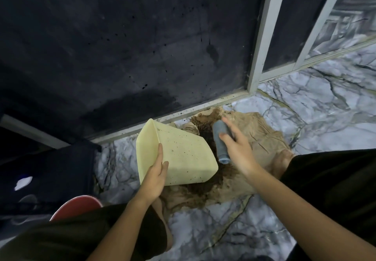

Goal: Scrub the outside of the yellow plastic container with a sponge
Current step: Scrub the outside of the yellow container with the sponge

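Observation:
The yellow plastic container (pixel 183 155) is tipped on its side, mouth toward the right and down, its pale wall speckled with dark dirt. My left hand (pixel 155 176) grips it at its base end, thumb on the upper wall and fingers wrapped under the edge. My right hand (pixel 236 144) holds a grey-blue sponge (pixel 220 141), bent over the hand like a roll, just right of the container and a little apart from its wall. Below the container's mouth lies a heap of dark brown soil (pixel 205 187).
The soil sits on crumpled brown paper (pixel 262 136) spread over a marble-patterned floor (pixel 325 106). A dark glass door with a pale metal frame (pixel 258 49) stands behind. A red round object (pixel 77 207) is at lower left, and my dark-clothed knees flank the work.

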